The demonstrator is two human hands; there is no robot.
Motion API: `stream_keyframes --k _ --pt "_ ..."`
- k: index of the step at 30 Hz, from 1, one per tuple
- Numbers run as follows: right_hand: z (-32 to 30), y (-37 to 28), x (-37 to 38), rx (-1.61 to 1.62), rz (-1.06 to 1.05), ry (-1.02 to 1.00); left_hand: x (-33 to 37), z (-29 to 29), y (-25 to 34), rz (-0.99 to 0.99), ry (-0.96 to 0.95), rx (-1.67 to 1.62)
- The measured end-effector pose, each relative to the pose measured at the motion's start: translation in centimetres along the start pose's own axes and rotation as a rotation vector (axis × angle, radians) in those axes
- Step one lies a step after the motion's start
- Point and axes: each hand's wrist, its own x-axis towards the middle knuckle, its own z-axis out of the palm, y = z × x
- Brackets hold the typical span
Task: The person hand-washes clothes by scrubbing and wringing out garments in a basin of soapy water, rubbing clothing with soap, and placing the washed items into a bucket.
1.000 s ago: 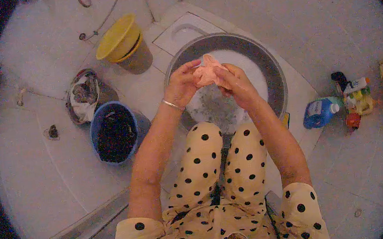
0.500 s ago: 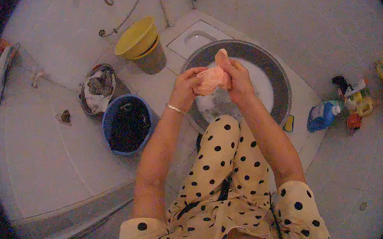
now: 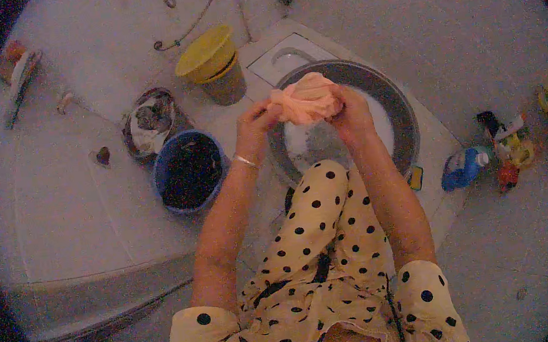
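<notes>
A bunched peach-pink cloth (image 3: 309, 100) is stretched between my two hands, above a wide grey basin (image 3: 402, 112). White suds (image 3: 372, 118) and greyish water fill the basin. My left hand (image 3: 257, 121) pinches the cloth's left end, just past the basin's left rim. The right end is gripped by my right hand (image 3: 353, 116), over the suds. What kind of garment or cloth it is cannot be made out. My knees, in spotted cream fabric, touch or overlap the basin's near edge.
Left of the basin stand a blue bucket (image 3: 163, 175) with dark contents, a container (image 3: 131, 135) holding greyish-white cloth, and a yellow basin (image 3: 206, 53) atop a bucket. A sponge (image 3: 416, 178) lies by the basin's right side. Farther right are a blue bottle (image 3: 462, 169) and several colourful packages.
The cloth has been spread wider and shifted slightly up. My left hand has moved a little left and my right hand a little right. The whole view has shifted slightly.
</notes>
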Motion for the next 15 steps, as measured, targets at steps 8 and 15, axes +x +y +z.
stream_keyframes --k 8,15 --pt "4.8 2.9 -1.7 -0.243 0.09 0.107 -4.1 -7.3 -0.1 -0.246 0.195 -0.889" --pt "9.8 7.4 -4.0 -0.715 0.257 -0.485 -9.0 -5.9 2.2 -0.22 0.204 -0.278"
